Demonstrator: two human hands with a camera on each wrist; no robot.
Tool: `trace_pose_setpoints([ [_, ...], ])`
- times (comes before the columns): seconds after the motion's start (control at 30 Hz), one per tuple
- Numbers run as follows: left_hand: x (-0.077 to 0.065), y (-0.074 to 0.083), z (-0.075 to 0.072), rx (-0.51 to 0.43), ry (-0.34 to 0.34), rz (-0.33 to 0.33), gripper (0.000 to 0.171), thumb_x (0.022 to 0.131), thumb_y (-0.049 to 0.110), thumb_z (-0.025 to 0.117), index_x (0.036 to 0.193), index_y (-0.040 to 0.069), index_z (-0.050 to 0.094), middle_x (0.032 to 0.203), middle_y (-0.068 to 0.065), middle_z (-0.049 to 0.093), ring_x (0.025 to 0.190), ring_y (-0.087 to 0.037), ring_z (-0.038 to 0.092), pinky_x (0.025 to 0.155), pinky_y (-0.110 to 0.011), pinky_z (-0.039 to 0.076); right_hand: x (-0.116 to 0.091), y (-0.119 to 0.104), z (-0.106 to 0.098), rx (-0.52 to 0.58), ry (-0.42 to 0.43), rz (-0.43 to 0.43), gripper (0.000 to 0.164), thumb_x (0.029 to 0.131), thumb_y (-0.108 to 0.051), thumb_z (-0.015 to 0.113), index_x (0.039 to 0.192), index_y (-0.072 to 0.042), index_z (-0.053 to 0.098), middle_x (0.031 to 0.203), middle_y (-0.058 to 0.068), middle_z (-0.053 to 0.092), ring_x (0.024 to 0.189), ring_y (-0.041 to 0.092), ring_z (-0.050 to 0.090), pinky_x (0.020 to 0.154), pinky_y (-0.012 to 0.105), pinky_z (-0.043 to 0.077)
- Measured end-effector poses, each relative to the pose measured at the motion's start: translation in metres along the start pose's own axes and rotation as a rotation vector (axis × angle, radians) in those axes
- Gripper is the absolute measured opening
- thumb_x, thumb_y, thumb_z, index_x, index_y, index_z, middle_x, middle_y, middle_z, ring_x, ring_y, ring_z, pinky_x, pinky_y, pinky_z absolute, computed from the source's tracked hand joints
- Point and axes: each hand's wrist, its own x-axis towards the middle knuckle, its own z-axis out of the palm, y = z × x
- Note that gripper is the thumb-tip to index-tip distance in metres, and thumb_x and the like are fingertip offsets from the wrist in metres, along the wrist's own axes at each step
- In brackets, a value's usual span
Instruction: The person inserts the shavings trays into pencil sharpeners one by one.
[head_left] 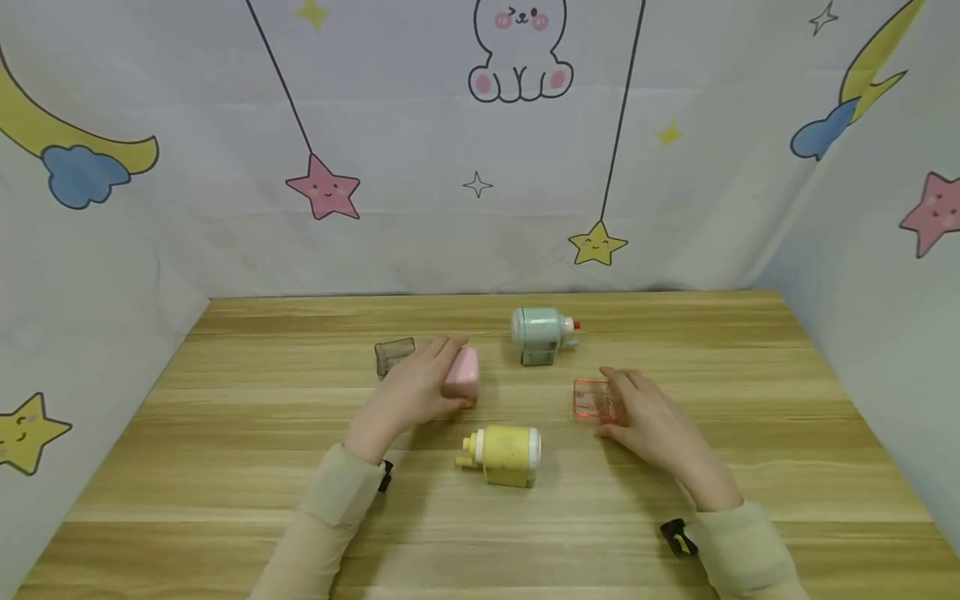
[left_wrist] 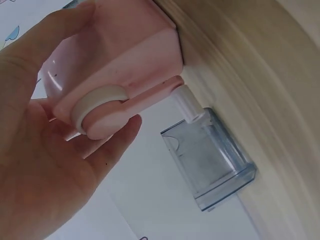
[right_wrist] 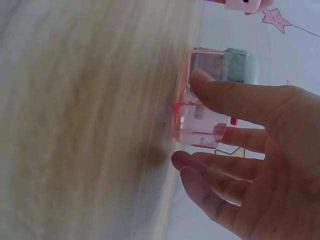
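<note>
Left of centre on the wood-grained bench (head_left: 225,483), the left grip (head_left: 416,385) is curled round a smooth pink sharpener (head_left: 462,372) with rounded edges and a slim crank (left_wrist: 145,101) ending in a pale cylindrical knob (left_wrist: 188,103). Just to its left lies a boxy tray (head_left: 392,354) of clear smoky plastic. On the right, the right grip (head_left: 654,423) pinches a glossy, see-through red box (head_left: 590,402). Between them sit a barrel-bodied yellow sharpener (head_left: 510,450), near, and a mint-green sharpener (head_left: 537,329), far

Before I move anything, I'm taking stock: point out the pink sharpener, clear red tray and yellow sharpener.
Pink sharpener (left_wrist: 127,46): left wrist view, on its body.
Clear red tray (right_wrist: 198,123): right wrist view, on its wall.
Yellow sharpener (head_left: 508,448): head view, middle of its body.
</note>
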Motion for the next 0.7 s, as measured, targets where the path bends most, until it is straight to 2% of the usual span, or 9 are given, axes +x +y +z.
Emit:
trace_pose_setpoints([
  [0.27,-0.002,-0.005,0.008,-0.077,-0.014,-0.046,0.079,0.069,0.038,0.074,0.133,0.01,0.036,0.123,-0.013,0.049,0.099,-0.024,0.047,0.071,-0.047,0.052,0.001,0.001,0.005,0.033,-0.004,-0.001,0.072,0.071,-0.024,0.075,0.13,-0.001,0.041,0.115,0.02,0.054,0.097,0.03,0.052,0.078,0.052,0.049],
  [0.47,-0.002,-0.008,0.011,-0.119,-0.014,0.005,0.075,0.07,0.032,0.074,0.13,0.009,0.037,0.117,-0.013,0.049,0.097,-0.023,0.047,0.075,-0.045,0.051,0.003,-0.001,0.005,0.03,-0.03,-0.007,0.062,0.072,-0.022,0.074,0.123,0.002,0.047,0.111,0.019,0.056,0.094,0.029,0.053,0.078,0.05,0.05],
  [0.7,0.001,-0.013,0.013,-0.159,0.001,0.061,0.07,0.071,0.027,0.075,0.126,0.004,0.037,0.112,-0.014,0.048,0.096,-0.024,0.045,0.081,-0.045,0.048,0.007,-0.001,0.006,0.049,-0.019,-0.004,0.057,0.071,-0.017,0.075,0.116,0.006,0.05,0.103,0.021,0.057,0.087,0.03,0.056,0.074,0.05,0.052],
])
